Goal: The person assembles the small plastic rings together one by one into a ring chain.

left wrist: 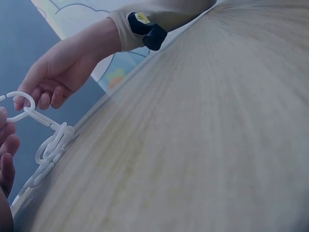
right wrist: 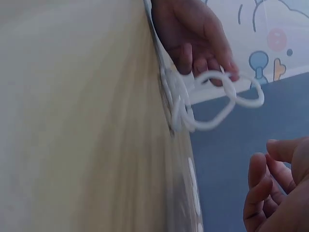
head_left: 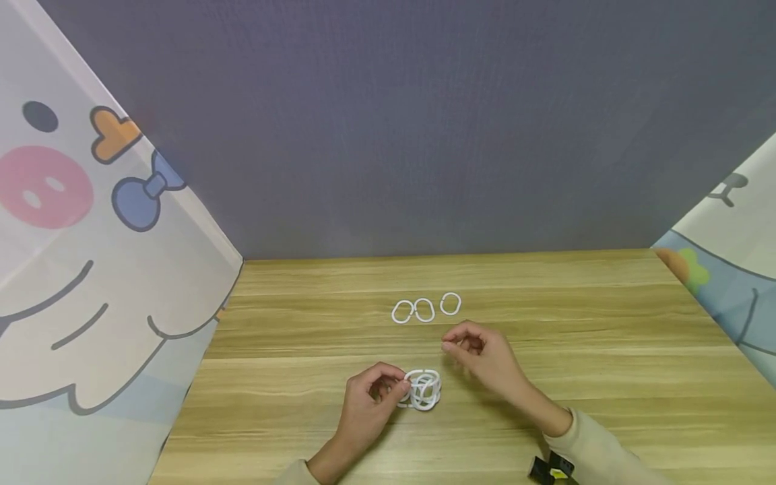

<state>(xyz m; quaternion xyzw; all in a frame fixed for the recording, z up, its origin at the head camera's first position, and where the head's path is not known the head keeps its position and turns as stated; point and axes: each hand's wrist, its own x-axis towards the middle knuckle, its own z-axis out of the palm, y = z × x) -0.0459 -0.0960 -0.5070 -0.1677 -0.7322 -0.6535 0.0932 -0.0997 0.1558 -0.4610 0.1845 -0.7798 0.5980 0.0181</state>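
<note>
I see the left hand (head_left: 371, 399) pinching a white chain (head_left: 428, 386) heaped on the counter (head_left: 291, 377); the right hand (head_left: 488, 358) curls its fingers loosely, unladen; three white links (head_left: 415, 312) lie beyond, before a grey wall (head_left: 418, 135)

A grey wall (head_left: 424, 135) backs a wood-grain table (head_left: 606, 337) between cartoon-printed panels (head_left: 151, 276).

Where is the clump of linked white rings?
In the head view, the clump of linked rings is low, slightly right of centre, held by the left hand, nearer the person than three other rings.
</note>
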